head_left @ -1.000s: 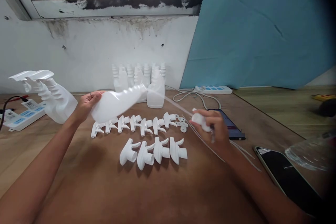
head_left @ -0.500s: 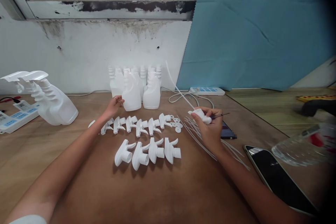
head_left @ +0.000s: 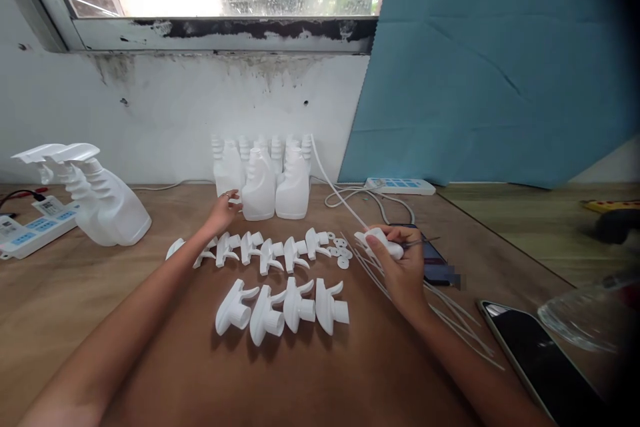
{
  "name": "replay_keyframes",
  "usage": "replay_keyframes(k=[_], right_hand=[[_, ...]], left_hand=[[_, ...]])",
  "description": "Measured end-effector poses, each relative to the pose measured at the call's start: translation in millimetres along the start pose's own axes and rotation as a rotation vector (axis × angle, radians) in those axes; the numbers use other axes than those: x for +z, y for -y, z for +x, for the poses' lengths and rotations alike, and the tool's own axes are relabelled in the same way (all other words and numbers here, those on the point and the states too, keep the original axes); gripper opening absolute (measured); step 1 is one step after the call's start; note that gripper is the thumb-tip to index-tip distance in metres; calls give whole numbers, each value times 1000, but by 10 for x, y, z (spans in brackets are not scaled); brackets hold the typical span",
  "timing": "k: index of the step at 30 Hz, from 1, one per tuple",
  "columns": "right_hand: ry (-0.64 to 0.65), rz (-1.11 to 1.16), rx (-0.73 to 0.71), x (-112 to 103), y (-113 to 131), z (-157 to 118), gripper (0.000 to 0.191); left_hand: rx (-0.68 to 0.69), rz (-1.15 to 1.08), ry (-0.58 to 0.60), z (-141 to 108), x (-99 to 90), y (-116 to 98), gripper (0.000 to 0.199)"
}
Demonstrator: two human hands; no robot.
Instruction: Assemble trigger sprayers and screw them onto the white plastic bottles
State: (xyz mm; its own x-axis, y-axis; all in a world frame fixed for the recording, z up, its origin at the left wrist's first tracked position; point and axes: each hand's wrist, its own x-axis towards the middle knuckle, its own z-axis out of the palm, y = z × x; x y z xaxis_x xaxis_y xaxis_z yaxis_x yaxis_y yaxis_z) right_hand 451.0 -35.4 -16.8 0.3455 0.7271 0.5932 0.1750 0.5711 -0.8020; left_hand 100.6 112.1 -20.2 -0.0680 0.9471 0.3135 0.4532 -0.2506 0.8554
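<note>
My left hand (head_left: 226, 208) is at the left side of the group of white bottles, its fingers apart beside the front-left bottle (head_left: 259, 190); whether a fingertip touches it I cannot tell. Another bottle (head_left: 293, 188) stands just right of that one. My right hand (head_left: 403, 260) is closed round a white spray head (head_left: 387, 243), from which a thin tube (head_left: 336, 190) slants up to the left. A thin dark tool (head_left: 425, 241) sticks out from the same hand. Two rows of white spray heads (head_left: 267, 317) lie between my forearms, with small white rings (head_left: 343, 263) at the right end of the back row.
Two bottles with spray heads (head_left: 117, 207) stand at the left by a power strip (head_left: 43, 230). Loose tubes (head_left: 463, 327), a dark phone (head_left: 437, 263), a larger phone (head_left: 540, 360) and a clear bottle (head_left: 580, 320) lie at the right. Another power strip (head_left: 400, 185) is near the wall.
The view has tilted up slightly. The front-left bottle now stands closer to the one on its right, and my left hand's fingers have spread a little. My right hand still holds the spray head.
</note>
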Motion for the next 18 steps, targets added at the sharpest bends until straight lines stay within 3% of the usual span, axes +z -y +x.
replay_keyframes(k=[3, 5, 7, 9, 12, 15, 18], right_hand=[[10, 7, 0, 25, 59, -32, 34], [-3, 7, -28, 72, 122, -65, 33], [-14, 13, -38, 156, 196, -124, 32], [-8, 31, -17, 272, 276, -219, 32], [42, 46, 19, 454, 390, -428, 29], [156, 71, 32, 568, 485, -652, 22], [290, 104, -16, 575, 553, -820, 15]], left_hand=[[46, 50, -86, -210, -95, -278, 38], [105, 51, -76, -493, -96, -515, 32], [177, 28, 1, -867, -37, -754, 22], [391, 10, 166, -1274, 57, -948, 19], [675, 85, 434, -1790, 183, -1093, 49], [715, 149, 577, -2072, 244, -1089, 81], [729, 130, 645, -2168, 267, -1038, 96]])
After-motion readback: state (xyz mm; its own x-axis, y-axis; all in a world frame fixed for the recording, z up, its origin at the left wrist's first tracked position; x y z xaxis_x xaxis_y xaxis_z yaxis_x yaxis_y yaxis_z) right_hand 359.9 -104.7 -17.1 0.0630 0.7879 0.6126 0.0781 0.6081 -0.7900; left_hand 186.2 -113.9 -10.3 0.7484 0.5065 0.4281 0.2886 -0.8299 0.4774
